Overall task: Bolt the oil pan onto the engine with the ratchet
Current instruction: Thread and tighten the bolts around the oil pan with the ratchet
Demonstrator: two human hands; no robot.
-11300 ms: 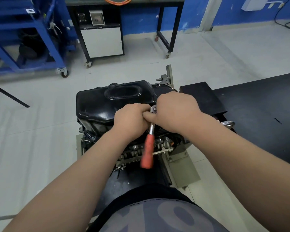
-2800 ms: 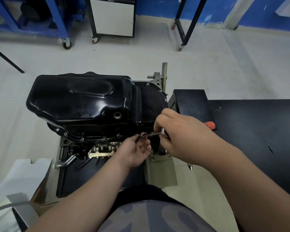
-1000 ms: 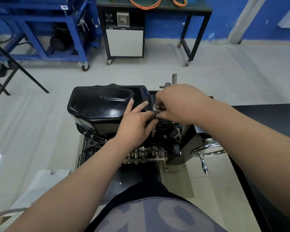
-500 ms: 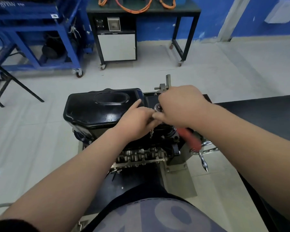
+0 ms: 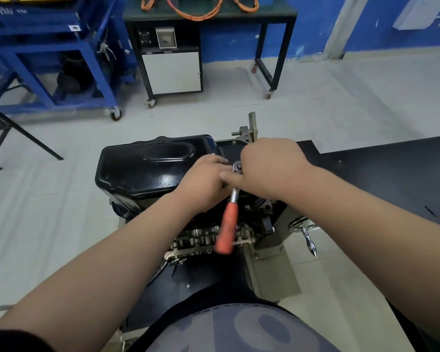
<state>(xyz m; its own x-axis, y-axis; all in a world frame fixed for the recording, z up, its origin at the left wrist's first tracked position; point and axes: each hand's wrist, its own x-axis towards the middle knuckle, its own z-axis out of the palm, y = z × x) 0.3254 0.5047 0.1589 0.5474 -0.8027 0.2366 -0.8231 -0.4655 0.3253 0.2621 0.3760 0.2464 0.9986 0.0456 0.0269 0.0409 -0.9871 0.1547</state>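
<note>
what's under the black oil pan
The engine, its silver metal parts showing below the oil pan. The left hand, right hand and ratchet cover the pan's near edge, so any bolt there cannot be seen.

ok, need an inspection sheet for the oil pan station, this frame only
Surface: stand base plate on the floor; black bench at right.
Job's things: black oil pan on top of the engine; ratchet with head between the hands at the pan's right end, orange handle towards the person, blurred.
Clutter: nothing seen.
Grips: right hand holds the ratchet at its head; left hand beside it, fingers hidden.
Cables: orange cables on the far table.
Surroundings: blue cart, white cabinet, blue wall, handwheel by the stand.
</note>
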